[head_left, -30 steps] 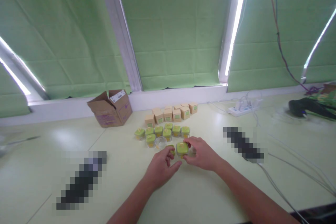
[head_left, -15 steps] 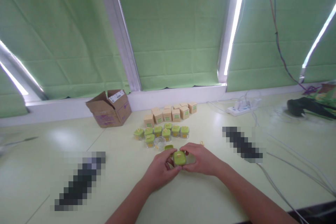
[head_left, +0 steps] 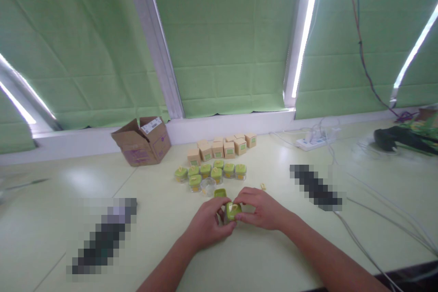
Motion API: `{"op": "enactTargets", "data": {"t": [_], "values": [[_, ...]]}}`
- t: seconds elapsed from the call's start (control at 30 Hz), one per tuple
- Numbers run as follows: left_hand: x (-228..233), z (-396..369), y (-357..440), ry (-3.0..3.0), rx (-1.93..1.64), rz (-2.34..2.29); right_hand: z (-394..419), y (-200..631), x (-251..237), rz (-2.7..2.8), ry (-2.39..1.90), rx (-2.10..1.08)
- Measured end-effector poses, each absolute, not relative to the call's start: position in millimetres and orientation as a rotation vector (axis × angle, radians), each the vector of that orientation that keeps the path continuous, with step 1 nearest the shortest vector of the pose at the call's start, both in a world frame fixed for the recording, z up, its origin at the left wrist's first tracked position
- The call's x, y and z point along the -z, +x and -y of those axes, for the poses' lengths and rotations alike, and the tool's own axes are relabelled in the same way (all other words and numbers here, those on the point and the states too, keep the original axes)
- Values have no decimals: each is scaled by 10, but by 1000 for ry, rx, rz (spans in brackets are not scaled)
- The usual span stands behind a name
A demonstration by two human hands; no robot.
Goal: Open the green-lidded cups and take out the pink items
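Observation:
Between my hands is a small clear jar with a green lid [head_left: 233,211], a yellowish loop on its top. My left hand [head_left: 209,221] is closed around its left side, thumb in front and fingers behind. My right hand [head_left: 259,208] grips the lid at its right edge with thumb and fingers. Just behind the jar lies a loose green lid [head_left: 220,192], partly behind my left fingers. Left of that stands an open clear jar [head_left: 208,186]. A small yellow loop [head_left: 263,186] lies beyond my right hand.
Several green-lidded jars [head_left: 205,170] stand in rows farther back, with several small cardboard boxes [head_left: 218,149] behind them. An open carton [head_left: 145,146] is at back left. A power strip [head_left: 313,141] and cables lie at right. Two pixelated dark objects flank my arms.
The jar in my hands has shifted slightly toward me and its lid is tilted differently, with the loop showing more upright. My right fingers have moved in onto the lid's edge.

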State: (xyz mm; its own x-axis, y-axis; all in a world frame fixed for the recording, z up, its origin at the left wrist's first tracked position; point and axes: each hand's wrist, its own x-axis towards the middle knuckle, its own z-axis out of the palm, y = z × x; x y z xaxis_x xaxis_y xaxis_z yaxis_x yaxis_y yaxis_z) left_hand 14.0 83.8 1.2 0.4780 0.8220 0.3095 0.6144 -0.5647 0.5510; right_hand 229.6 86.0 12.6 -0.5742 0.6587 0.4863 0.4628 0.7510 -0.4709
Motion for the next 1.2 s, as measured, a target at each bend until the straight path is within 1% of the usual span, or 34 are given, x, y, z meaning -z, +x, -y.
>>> {"op": "enactTargets", "data": {"t": [1.2], "values": [[-76,-843,157,2431,-741,-1208,-851,2248,-85,2310,-847,-380]]}}
